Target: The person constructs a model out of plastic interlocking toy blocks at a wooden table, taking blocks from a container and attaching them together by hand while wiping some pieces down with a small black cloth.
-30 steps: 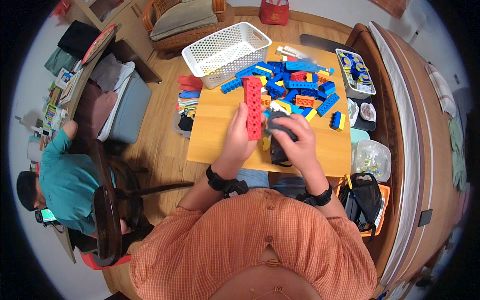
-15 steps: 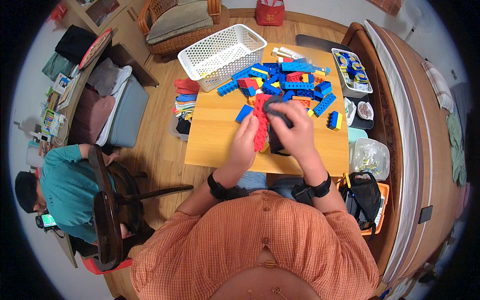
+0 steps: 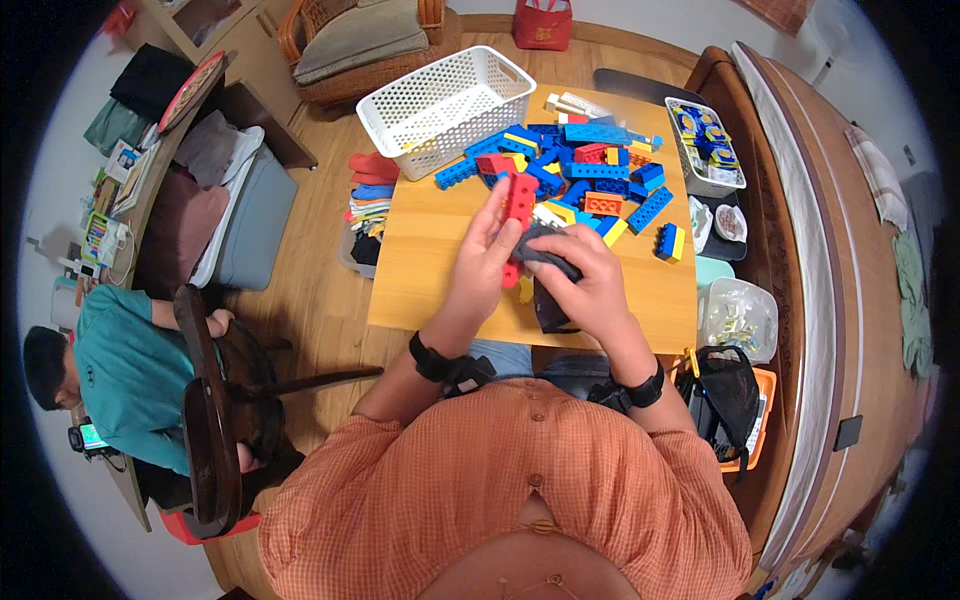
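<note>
A long red toy brick is gripped upright in my left hand, over the front half of the wooden table. My right hand is closed on a dark grey cloth, which lies against the brick's right side and covers part of its lower half. Behind both hands spreads a loose pile of blue, red, yellow and white toy bricks. A dark piece of fabric lies at the table's front edge, below my right hand; what it is I cannot make out.
A white perforated basket stands at the table's back left. Beside the left edge is a bin of folded clothes; on the right are a basket of packets and a clear tub. A person sits far left by a wooden chair.
The cloth in my right hand has slid down along the red brick, toward me. My left hand has turned the brick, so its side shows more. The seated person has shifted slightly.
</note>
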Available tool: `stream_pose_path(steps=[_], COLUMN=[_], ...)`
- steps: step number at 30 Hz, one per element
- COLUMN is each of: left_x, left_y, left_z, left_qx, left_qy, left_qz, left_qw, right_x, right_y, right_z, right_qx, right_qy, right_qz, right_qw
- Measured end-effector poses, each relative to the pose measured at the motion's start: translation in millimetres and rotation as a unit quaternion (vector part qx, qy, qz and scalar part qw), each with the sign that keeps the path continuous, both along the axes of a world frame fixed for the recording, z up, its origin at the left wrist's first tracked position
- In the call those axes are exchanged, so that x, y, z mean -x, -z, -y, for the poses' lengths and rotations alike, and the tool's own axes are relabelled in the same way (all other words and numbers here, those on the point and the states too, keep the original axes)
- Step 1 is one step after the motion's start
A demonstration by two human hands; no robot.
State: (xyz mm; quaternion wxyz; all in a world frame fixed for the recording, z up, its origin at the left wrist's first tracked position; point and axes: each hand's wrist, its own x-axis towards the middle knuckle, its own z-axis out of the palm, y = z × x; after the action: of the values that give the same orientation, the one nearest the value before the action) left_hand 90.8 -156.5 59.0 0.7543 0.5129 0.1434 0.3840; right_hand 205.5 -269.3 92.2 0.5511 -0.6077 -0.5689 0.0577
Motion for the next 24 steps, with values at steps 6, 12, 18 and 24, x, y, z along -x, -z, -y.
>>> stream_pose_path(steps=[6, 12, 18, 24], left_x=[7.0, -2.3, 12.6, 24.2], left_y=[-7.5, -17.5, -5.5, -15.8], left_z=[16.1, 7.3, -14.7, -8.6], left_qx=[0.014, 0.122, 0.108, 0.125], left_qy=[0.037, 0.003, 0.030, 0.049], left_qz=[-0.073, 0.041, 0.026, 0.004], left_qw=[0.997, 0.992, 0.993, 0.991], right_x=[-21.6, 8.3, 21.5, -8.2], right_y=[-21.1, 4.1, 13.3, 14.9], right_z=[-25.8, -13.8, 12.2, 15.8], right_qx=[-0.054, 0.002, 0.100, 0.063], right_qy=[0.071, -0.021, -0.093, -0.030], right_qz=[0.032, 0.096, 0.100, -0.054], right_qw=[0.995, 0.995, 0.986, 0.996])
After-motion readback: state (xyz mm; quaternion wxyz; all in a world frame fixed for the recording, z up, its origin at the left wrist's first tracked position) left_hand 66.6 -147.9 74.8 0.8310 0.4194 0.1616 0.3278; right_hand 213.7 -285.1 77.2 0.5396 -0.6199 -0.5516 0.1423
